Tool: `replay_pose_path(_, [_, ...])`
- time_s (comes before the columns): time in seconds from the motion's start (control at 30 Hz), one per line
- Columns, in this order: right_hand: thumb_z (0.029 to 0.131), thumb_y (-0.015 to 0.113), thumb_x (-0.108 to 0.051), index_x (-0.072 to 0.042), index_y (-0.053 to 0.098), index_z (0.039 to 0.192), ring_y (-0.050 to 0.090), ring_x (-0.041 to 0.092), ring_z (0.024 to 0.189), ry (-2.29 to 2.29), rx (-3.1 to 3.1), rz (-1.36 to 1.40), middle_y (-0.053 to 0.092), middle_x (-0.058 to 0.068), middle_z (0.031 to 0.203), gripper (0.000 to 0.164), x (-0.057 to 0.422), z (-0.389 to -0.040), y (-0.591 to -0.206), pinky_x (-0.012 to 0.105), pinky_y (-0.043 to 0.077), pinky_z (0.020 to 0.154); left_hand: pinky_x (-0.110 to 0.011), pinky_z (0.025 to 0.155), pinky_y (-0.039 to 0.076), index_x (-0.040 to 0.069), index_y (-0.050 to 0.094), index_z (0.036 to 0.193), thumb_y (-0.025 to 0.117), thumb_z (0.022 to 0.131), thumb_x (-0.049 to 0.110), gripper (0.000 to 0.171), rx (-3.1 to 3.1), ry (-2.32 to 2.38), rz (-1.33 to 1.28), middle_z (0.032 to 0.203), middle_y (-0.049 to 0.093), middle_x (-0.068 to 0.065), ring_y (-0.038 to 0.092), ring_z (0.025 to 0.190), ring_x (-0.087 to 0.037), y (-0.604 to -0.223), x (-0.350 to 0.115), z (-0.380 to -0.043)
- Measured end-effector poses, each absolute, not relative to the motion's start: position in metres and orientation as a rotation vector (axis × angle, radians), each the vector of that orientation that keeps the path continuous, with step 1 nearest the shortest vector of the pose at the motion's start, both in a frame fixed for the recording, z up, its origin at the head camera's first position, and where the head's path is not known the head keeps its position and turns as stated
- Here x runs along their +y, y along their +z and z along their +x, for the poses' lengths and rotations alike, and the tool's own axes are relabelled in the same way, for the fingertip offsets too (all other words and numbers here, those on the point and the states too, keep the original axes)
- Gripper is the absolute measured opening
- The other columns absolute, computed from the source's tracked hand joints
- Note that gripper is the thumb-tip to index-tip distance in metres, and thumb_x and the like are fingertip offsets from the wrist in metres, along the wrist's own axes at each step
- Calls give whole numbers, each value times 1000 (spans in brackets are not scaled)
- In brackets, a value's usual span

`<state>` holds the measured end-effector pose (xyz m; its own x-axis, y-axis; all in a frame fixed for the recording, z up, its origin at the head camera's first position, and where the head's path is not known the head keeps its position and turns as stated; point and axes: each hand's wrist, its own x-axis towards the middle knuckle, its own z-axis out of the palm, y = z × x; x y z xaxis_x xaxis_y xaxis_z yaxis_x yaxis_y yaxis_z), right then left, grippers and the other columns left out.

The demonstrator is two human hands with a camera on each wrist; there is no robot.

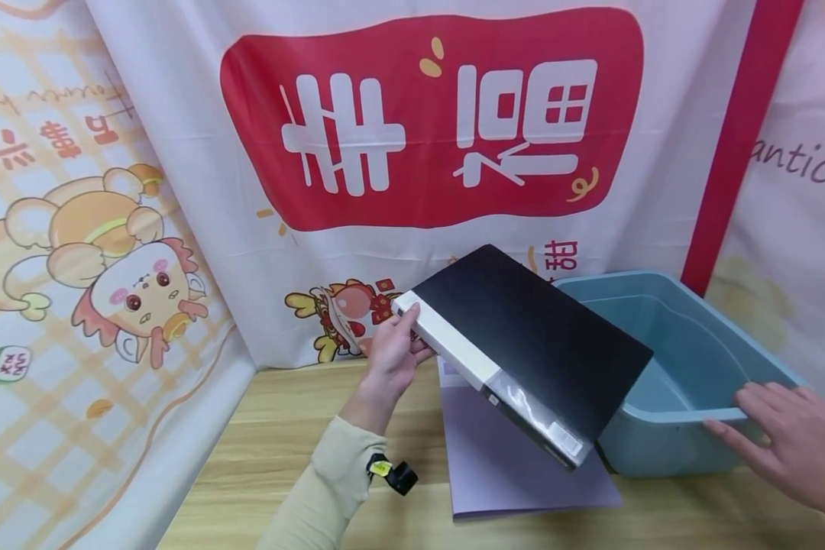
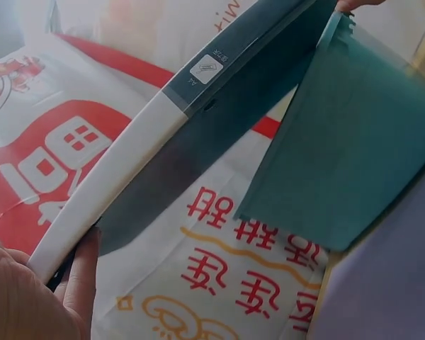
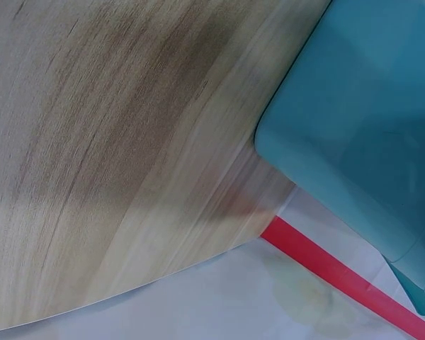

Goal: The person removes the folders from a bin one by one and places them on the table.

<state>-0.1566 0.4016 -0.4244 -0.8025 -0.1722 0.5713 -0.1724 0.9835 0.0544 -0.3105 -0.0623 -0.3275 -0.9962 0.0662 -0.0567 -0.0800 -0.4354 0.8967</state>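
Note:
My left hand grips a black binder by one end of its white and clear spine, thumb on top and fingers beneath. The binder tilts in the air, its far corner overlapping the bin's rim in the head view. In the left wrist view, the binder's spine runs up from the fingers. A blue-green plastic bin stands at the right. My right hand holds the bin's near rim, with the fingers over the edge. Below the binder, a light purple folder lies flat on the table.
The wood-patterned table carries the folder and bin. A printed cloth with large red and white lettering hangs behind, and another patterned cloth covers the left side. A small black camera is strapped to the left wrist.

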Motion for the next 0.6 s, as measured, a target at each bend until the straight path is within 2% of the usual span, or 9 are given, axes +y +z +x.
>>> replay_pose_path(0.23, [82, 78, -53, -24, 44, 71, 46, 15, 65, 9, -2512, 245, 45, -7, 69, 46, 400, -156, -426, 41, 44, 61, -47, 88, 60, -4, 55, 134, 59, 105, 27, 42, 1698, 2554, -33, 110, 73, -19, 75, 96, -29, -326, -80, -316])
replay_pose_path(0.6, [80, 80, -52, -25, 43, 71, 44, 14, 64, 10, -2477, 277, 42, -9, 68, 47, 403, -158, -426, 36, 41, 58, -38, 82, 62, -3, 49, 143, 58, 106, 26, 47, 1793, 2484, -56, 119, 66, -19, 74, 91, -23, -325, -107, -332])
